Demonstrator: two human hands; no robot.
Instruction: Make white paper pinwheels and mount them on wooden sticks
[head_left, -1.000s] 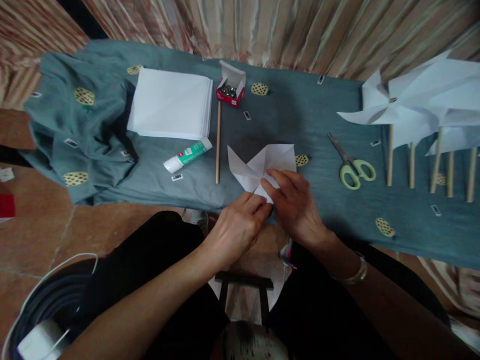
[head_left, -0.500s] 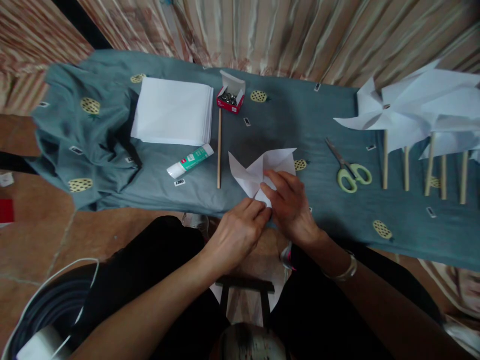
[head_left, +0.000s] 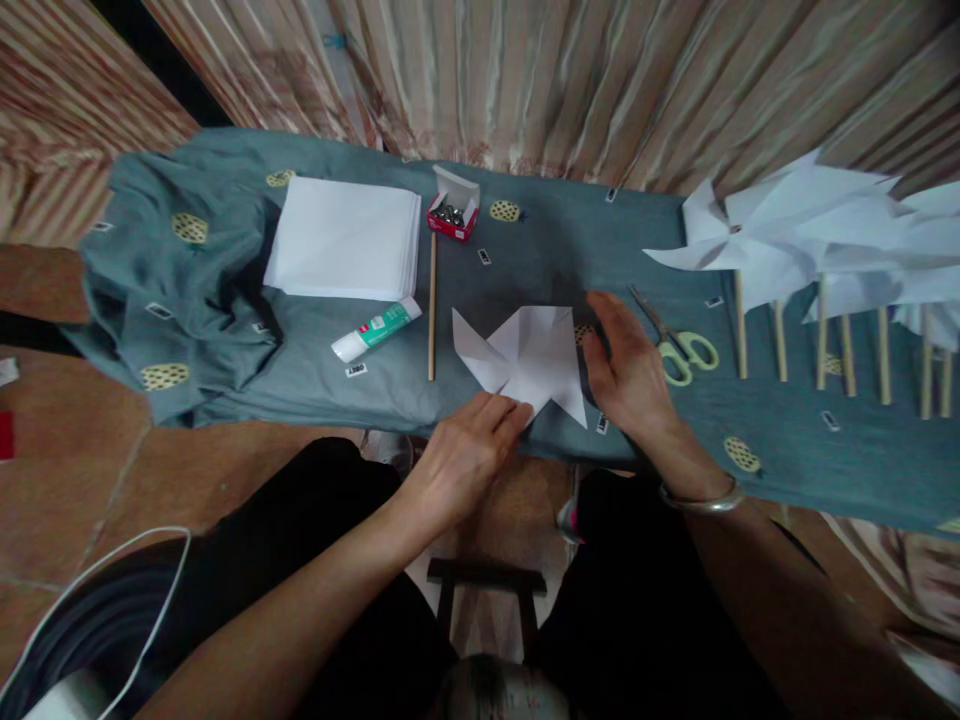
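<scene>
A white paper pinwheel (head_left: 536, 352), its blades partly folded, lies near the front edge of the cloth-covered table. My left hand (head_left: 480, 445) is closed on the pinwheel's near edge, fingers together. Just right of the paper, my right hand (head_left: 626, 370) is apart from it, with fingers and thumb spread and nothing in them. A thin wooden stick (head_left: 432, 310) lies to the left of the pinwheel. Beyond that stick stands an open red box of metal pushpins (head_left: 452, 215). Scissors with green handles (head_left: 686, 355) lie just past my right hand.
A stack of white paper (head_left: 345, 235) lies at the left, with a glue stick (head_left: 376, 330) in front of it. Several finished pinwheels on wooden sticks (head_left: 780, 235) are piled at the right. Bunched cloth (head_left: 202, 290) covers the table's left end.
My right hand has let go of the pinwheel and moved right, its fingers opening. My left hand stays on the near edge. The view has shifted slightly to the right.
</scene>
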